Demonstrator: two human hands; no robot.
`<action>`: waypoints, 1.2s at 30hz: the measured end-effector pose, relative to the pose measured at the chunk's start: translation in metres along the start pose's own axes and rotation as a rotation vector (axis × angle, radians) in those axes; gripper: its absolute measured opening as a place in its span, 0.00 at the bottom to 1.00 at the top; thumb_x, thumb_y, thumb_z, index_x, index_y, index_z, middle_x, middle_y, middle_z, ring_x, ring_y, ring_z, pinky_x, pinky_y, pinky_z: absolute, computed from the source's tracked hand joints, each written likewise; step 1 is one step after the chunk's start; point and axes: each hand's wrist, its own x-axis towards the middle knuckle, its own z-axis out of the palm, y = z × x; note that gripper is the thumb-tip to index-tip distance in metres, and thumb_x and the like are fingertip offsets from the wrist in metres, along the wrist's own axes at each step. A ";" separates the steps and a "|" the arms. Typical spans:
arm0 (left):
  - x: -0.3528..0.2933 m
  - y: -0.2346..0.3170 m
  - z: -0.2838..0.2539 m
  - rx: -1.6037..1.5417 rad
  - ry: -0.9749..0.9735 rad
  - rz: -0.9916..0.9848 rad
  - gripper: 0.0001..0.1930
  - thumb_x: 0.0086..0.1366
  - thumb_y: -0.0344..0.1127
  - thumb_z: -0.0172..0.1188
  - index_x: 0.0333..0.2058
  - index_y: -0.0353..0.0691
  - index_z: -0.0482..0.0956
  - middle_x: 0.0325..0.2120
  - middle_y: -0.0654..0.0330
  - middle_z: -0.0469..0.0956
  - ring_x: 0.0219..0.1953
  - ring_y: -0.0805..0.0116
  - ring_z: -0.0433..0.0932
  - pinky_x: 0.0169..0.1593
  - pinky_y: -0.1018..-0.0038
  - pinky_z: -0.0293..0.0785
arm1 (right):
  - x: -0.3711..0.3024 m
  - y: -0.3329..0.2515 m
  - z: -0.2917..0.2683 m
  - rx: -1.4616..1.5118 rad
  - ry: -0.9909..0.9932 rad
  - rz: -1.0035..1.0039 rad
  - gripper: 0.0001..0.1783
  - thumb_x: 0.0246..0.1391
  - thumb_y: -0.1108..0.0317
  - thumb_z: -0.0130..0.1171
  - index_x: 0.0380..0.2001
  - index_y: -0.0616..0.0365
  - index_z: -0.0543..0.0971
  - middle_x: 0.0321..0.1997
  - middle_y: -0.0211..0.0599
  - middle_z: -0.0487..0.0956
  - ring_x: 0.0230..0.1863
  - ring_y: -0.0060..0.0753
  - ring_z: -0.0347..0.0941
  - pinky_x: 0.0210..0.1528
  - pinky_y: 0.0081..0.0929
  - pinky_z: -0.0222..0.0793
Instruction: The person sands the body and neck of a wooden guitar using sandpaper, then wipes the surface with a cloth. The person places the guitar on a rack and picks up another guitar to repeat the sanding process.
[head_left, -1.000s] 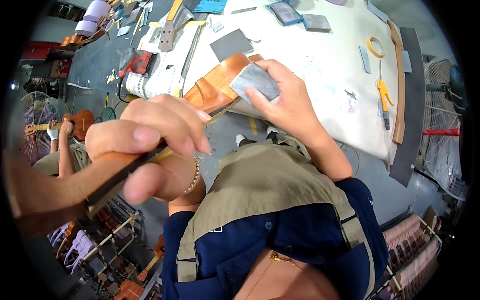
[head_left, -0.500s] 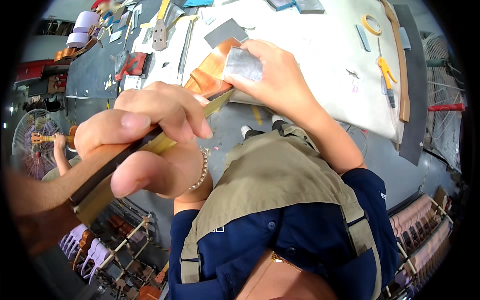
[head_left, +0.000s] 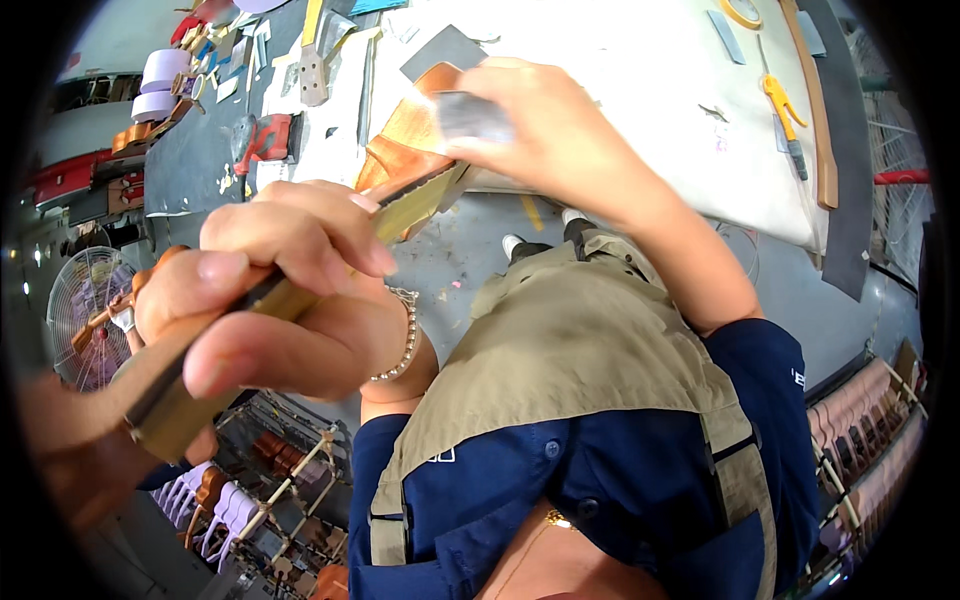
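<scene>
A wooden instrument neck (head_left: 400, 135), orange-brown with a dark and pale strip along one side, runs slantwise from the near left toward the table edge. My left hand (head_left: 290, 260) is closed around its middle, thumb on the near side and fingers over the top. At the far end, my right hand (head_left: 555, 125) grips a grey, flat sanding pad (head_left: 472, 117) against the curved wood. Motion blurs the pad, and its exact make cannot be told. The near end of the neck is large and blurred at the left rim.
Beyond the neck stands a white-covered table (head_left: 620, 60) with a dark square sheet (head_left: 445, 50), a yellow-handled tool (head_left: 783, 102) and a tape roll (head_left: 741, 12). A red-and-grey tool (head_left: 262, 140) lies left. Another person's hand (head_left: 124, 318) shows by a fan (head_left: 92, 345). Racks (head_left: 865, 430) flank me.
My right hand and the pad have shifted slightly left and up along the far end of the wood. The neck and my left hand have moved a little left; the whole view has shifted.
</scene>
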 end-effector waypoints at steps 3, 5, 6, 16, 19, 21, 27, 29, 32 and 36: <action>0.008 -0.009 -0.008 -0.037 0.078 0.059 0.22 0.68 0.55 0.33 0.39 0.40 0.62 0.15 0.59 0.64 0.09 0.71 0.60 0.12 0.81 0.60 | -0.001 -0.005 -0.028 0.249 -0.165 0.400 0.20 0.40 0.62 0.65 0.35 0.66 0.76 0.31 0.43 0.77 0.30 0.39 0.72 0.36 0.30 0.69; 0.010 -0.011 -0.010 -0.063 0.072 0.047 0.22 0.68 0.55 0.34 0.38 0.41 0.64 0.15 0.59 0.64 0.09 0.72 0.60 0.12 0.81 0.60 | 0.003 -0.015 -0.039 0.397 -0.173 0.578 0.21 0.40 0.59 0.66 0.32 0.66 0.76 0.24 0.40 0.75 0.25 0.33 0.70 0.32 0.28 0.69; 0.010 -0.012 -0.011 -0.080 0.068 0.040 0.21 0.68 0.55 0.35 0.38 0.41 0.64 0.15 0.59 0.64 0.09 0.72 0.60 0.12 0.81 0.60 | 0.004 -0.012 -0.031 0.290 -0.104 0.446 0.21 0.40 0.58 0.65 0.32 0.64 0.77 0.25 0.41 0.76 0.27 0.37 0.72 0.34 0.31 0.69; 0.007 0.000 -0.018 -0.016 -0.101 -0.078 0.21 0.66 0.57 0.40 0.41 0.47 0.72 0.21 0.63 0.70 0.16 0.71 0.65 0.27 0.68 0.64 | 0.019 0.003 0.011 -0.113 0.029 0.035 0.24 0.34 0.54 0.65 0.36 0.55 0.78 0.31 0.40 0.79 0.36 0.43 0.75 0.37 0.40 0.67; 0.006 0.004 -0.019 0.008 -0.075 -0.079 0.21 0.66 0.57 0.40 0.42 0.47 0.72 0.21 0.63 0.70 0.16 0.71 0.65 0.27 0.69 0.65 | 0.024 -0.001 0.022 -0.006 -0.013 0.104 0.24 0.33 0.55 0.65 0.36 0.55 0.78 0.31 0.41 0.79 0.35 0.44 0.75 0.37 0.41 0.67; 0.007 0.002 -0.018 0.015 -0.085 -0.081 0.21 0.66 0.57 0.39 0.42 0.48 0.72 0.21 0.62 0.70 0.16 0.71 0.65 0.27 0.70 0.65 | 0.022 0.001 0.024 0.052 0.014 0.118 0.23 0.34 0.55 0.64 0.35 0.55 0.78 0.29 0.41 0.78 0.34 0.44 0.75 0.36 0.40 0.67; 0.010 -0.002 -0.011 0.016 -0.079 -0.083 0.21 0.66 0.57 0.37 0.40 0.49 0.72 0.19 0.63 0.69 0.13 0.71 0.64 0.26 0.69 0.66 | 0.026 -0.001 0.017 0.043 -0.059 0.198 0.21 0.36 0.55 0.63 0.34 0.56 0.78 0.26 0.42 0.78 0.31 0.45 0.75 0.34 0.37 0.68; 0.014 -0.006 -0.017 0.057 -0.113 -0.042 0.22 0.66 0.58 0.36 0.41 0.49 0.72 0.18 0.65 0.68 0.13 0.72 0.64 0.26 0.68 0.68 | 0.024 -0.002 0.013 0.060 -0.073 0.211 0.20 0.36 0.55 0.63 0.32 0.56 0.78 0.26 0.43 0.78 0.32 0.46 0.75 0.34 0.38 0.68; 0.017 -0.012 -0.023 0.090 -0.130 0.004 0.23 0.67 0.58 0.34 0.41 0.49 0.72 0.17 0.65 0.68 0.13 0.72 0.65 0.26 0.68 0.69 | 0.020 0.000 0.003 0.127 -0.132 0.252 0.20 0.36 0.55 0.63 0.32 0.57 0.77 0.26 0.44 0.78 0.32 0.46 0.75 0.35 0.37 0.69; 0.016 -0.009 -0.018 0.046 -0.092 -0.048 0.23 0.67 0.57 0.34 0.40 0.49 0.73 0.17 0.66 0.68 0.13 0.72 0.65 0.26 0.69 0.69 | 0.030 0.000 0.011 0.089 -0.126 0.249 0.21 0.37 0.56 0.63 0.34 0.58 0.78 0.27 0.43 0.78 0.32 0.45 0.75 0.37 0.36 0.69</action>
